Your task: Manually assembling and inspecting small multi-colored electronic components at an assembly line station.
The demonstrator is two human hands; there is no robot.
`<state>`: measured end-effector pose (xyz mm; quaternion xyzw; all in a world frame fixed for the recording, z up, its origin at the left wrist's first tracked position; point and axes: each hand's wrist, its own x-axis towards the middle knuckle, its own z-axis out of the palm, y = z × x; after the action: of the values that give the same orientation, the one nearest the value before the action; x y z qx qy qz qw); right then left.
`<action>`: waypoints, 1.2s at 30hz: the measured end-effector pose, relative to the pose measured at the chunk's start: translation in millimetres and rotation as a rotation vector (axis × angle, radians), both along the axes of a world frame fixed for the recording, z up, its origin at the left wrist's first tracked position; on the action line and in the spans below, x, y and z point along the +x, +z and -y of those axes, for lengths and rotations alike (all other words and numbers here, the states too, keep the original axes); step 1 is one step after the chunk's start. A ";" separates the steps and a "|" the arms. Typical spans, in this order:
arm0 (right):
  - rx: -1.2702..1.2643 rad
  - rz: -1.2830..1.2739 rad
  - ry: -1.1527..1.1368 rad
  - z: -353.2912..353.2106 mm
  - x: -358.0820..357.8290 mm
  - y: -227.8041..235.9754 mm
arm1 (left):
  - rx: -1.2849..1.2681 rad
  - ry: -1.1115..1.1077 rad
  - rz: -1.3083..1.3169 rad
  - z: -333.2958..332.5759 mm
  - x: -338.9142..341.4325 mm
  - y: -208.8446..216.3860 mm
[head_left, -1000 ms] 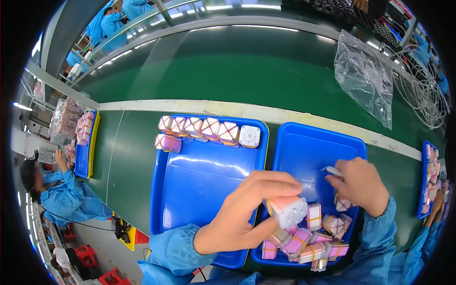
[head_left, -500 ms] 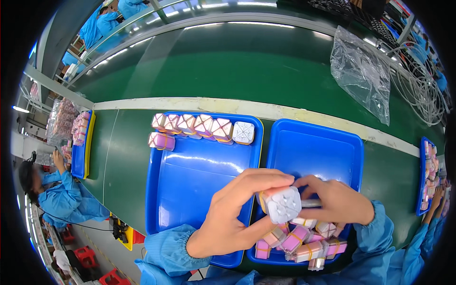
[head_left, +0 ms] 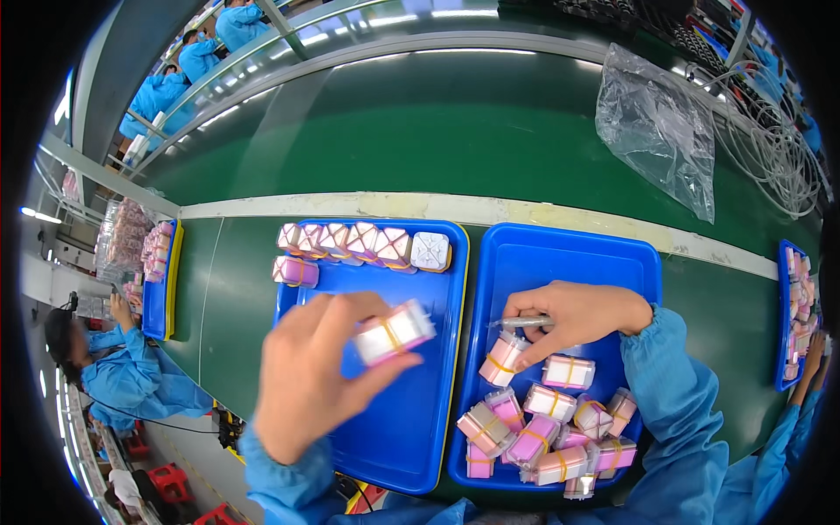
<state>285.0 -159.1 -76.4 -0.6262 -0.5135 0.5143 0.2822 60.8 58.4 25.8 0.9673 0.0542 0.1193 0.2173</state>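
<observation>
My left hand (head_left: 319,367) pinches a small white-and-pink block (head_left: 394,334) bound with a yellow band, holding it above the left blue tray (head_left: 385,437). Over the right blue tray (head_left: 569,249), my right hand (head_left: 577,319) is closed around a slim grey pen-shaped tool (head_left: 522,322). Its fingertips also touch a pale pink banded block (head_left: 502,359); whether they grip it I cannot tell. Several similar banded blocks (head_left: 532,439) lie jumbled in the near part of that tray. Along the left tray's far edge stands a row of blocks (head_left: 361,241), with one more block (head_left: 295,271) in front at its left end.
A crumpled clear plastic bag (head_left: 656,131) and a coil of pale cable (head_left: 770,157) lie on the far green surface, beyond a whitish strip (head_left: 376,206). More filled trays stand at the far left (head_left: 173,289) and right (head_left: 781,324), each beside another person.
My left hand has carried its block leftward, over the left tray. My right hand has moved away from that block, and its fingertips now touch another block in the right tray.
</observation>
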 end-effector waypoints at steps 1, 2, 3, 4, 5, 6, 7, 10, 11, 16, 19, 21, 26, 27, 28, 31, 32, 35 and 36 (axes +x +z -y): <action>0.007 -0.017 -0.012 0.6 0.3 -2.0 | 0.178 -0.037 -0.070 -11.4 -0.5 6.1; 0.014 -0.034 -0.027 0.9 1.6 -4.2 | 0.208 -0.004 -0.124 -23.1 1.9 5.1; 0.019 -0.049 -0.048 3.1 1.1 -4.6 | 0.238 0.023 -0.175 -35.5 6.5 0.7; 0.028 -0.047 -0.039 2.7 0.8 -5.0 | 0.282 0.065 -0.225 -45.3 7.3 -0.4; 0.036 -0.045 -0.032 2.5 0.0 -5.8 | 0.376 0.057 -0.242 -54.9 6.8 -4.1; 0.044 -0.037 -0.028 1.9 0.5 -3.6 | 0.470 0.049 -0.252 -65.2 7.1 -9.3; 0.028 -0.070 -0.031 3.0 0.4 -1.9 | 0.555 0.029 -0.262 -73.3 9.7 -14.2; -0.061 -0.251 -0.051 3.7 1.8 11.1 | 0.554 0.127 -0.167 -83.7 16.4 -22.9; -0.008 -0.358 -0.113 9.2 1.3 14.4 | 0.553 0.166 -0.161 -80.0 20.9 -26.9; 0.293 -0.624 -0.415 16.7 -2.4 44.1 | 0.649 0.344 -0.111 -58.9 20.4 -34.0; 0.424 -0.731 -0.468 18.2 -10.2 58.9 | 0.414 0.204 -0.080 -26.9 7.2 -4.6; 0.448 -0.823 -0.494 17.3 -23.7 63.0 | 0.034 0.002 0.000 -1.7 6.3 1.2; 0.479 -0.828 -0.544 8.7 -56.8 59.4 | -0.769 -0.239 0.238 55.9 15.4 -37.7; 0.478 -0.779 -0.545 9.1 -59.2 58.2 | -0.832 -0.212 0.205 55.3 14.3 -46.0; 0.478 -0.731 -0.544 9.7 -61.5 57.4 | -0.894 -0.185 0.172 55.9 13.6 -49.9; 0.434 -0.668 -0.539 12.6 -58.1 57.0 | -1.244 -0.087 0.132 56.6 18.4 -39.5; 0.423 -0.654 -0.544 12.8 -57.4 55.4 | -1.295 -0.049 0.090 56.1 17.7 -39.5; 0.412 -0.530 -0.540 15.1 -53.1 56.9 | -0.679 -0.240 0.007 39.8 20.7 -45.5; 0.408 -0.483 -0.533 15.3 -51.9 56.0 | -0.638 -0.253 -0.030 38.0 21.0 -43.3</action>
<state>233.1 -174.3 -20.4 -0.5297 -0.3440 0.4431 0.6363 81.8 20.3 -17.5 0.8512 -0.0283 0.0543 0.5213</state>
